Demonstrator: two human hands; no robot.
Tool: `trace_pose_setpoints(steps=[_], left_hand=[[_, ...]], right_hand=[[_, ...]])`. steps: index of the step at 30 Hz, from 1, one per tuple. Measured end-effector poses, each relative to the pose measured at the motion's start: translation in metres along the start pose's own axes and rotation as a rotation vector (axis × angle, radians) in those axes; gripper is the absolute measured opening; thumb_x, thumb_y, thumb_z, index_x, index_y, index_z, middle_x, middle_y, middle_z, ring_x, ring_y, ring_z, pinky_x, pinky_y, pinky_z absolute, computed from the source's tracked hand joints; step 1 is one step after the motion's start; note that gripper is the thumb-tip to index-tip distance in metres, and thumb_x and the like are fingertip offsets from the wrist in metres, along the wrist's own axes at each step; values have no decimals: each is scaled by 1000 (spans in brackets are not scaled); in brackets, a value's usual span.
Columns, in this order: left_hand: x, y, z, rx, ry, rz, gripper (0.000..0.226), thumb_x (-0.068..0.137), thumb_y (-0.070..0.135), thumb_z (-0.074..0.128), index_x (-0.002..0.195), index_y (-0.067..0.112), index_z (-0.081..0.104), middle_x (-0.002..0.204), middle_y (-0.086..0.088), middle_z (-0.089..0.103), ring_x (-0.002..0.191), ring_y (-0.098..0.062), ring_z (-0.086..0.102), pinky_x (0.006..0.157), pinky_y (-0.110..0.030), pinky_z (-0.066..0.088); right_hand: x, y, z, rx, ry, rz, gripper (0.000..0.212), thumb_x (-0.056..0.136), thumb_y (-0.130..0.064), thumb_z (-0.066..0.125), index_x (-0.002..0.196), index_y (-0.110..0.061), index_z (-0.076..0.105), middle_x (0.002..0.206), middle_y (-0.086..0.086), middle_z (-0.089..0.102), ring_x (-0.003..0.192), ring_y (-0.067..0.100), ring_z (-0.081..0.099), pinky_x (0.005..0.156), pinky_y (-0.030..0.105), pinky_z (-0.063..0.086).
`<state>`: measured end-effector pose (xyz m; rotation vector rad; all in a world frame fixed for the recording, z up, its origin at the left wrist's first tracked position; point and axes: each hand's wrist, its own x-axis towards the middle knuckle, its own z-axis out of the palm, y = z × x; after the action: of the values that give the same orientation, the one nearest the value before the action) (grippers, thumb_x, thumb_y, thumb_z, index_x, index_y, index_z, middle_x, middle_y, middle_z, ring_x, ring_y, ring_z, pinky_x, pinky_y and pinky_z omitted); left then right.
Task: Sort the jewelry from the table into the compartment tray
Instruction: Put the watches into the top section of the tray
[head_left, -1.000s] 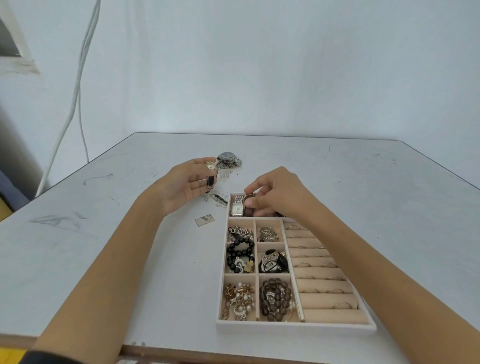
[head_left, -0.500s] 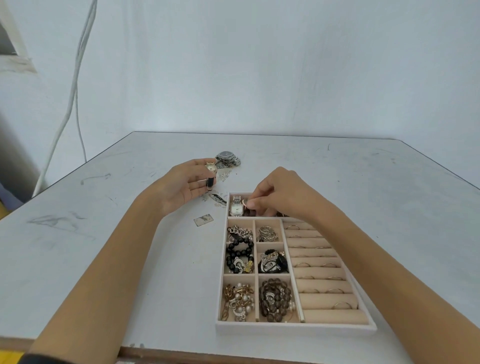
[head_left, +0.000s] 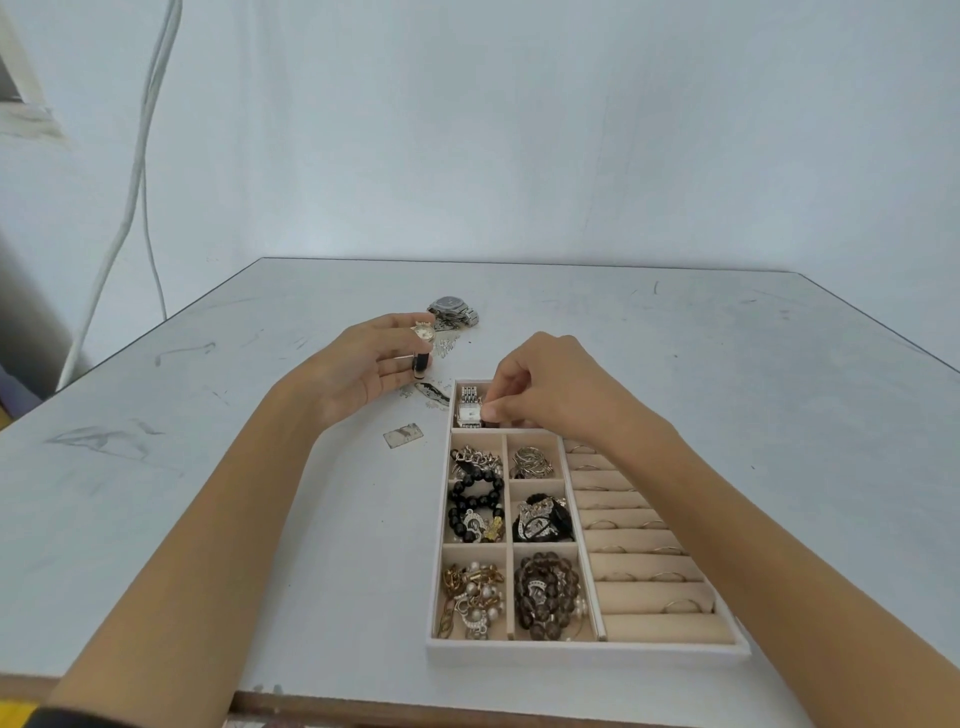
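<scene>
As left hand (head_left: 358, 371) holds gold watch (head_left: 423, 332), right hand (head_left: 550, 387) seemingly pinches silver watch (head_left: 467, 413).

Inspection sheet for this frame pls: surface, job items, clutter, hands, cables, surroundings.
Surface: white table, scuffed and marked.
Job's things: tray near the front edge, small compartments filled, rings in the right-side rolls; silver watch in its far compartment; dark-faced watch and loose pieces on the table beyond.
Clutter: small tag left of the tray.
Hands: left hand holds a gold watch; right hand curled over the silver watch, grip hidden.
Cables: white cables down the wall, far left.
Surroundings: plain wall; window frame at upper left.
</scene>
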<state>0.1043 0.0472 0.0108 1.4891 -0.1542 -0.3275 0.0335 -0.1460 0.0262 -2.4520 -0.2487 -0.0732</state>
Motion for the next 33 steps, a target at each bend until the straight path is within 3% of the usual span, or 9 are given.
trace_pose_setpoints(steps=[7,12,18,28,33], left_hand=[[-1,1,0,-11,-10,3,34,86,1,58,116,17,61,110,-11,59,99,-22,60,93,-31,52],[-2,2,0,-26,-11,6,34,87,2,59,116,16,61,111,-12,58,99,-22,60,92,-33,52],[-6,4,3,-43,-26,23,31,87,2,59,114,17,63,109,-13,59,98,-23,58,90,-33,54],[-18,15,24,-40,-130,152,41,83,0,63,121,16,62,110,-15,65,100,-27,62,91,-34,54],[-22,19,35,-130,-202,136,41,88,5,56,128,14,56,126,-17,61,111,-33,63,92,-37,53]], right_hand=[[2,7,-5,42,39,47,8,85,-18,70,84,-10,71,74,10,73,61,19,69,66,27,55],[5,6,-6,108,17,81,8,84,1,66,87,-5,71,76,15,72,69,26,72,73,38,61],[4,6,-17,155,120,28,12,81,4,63,86,-3,71,72,13,70,63,25,71,64,29,60],[0,19,-50,238,167,49,8,82,-4,67,89,-3,71,83,16,70,74,23,69,60,31,60],[1,48,-72,122,188,155,11,86,-14,65,93,-8,71,89,8,68,75,18,64,62,29,56]])
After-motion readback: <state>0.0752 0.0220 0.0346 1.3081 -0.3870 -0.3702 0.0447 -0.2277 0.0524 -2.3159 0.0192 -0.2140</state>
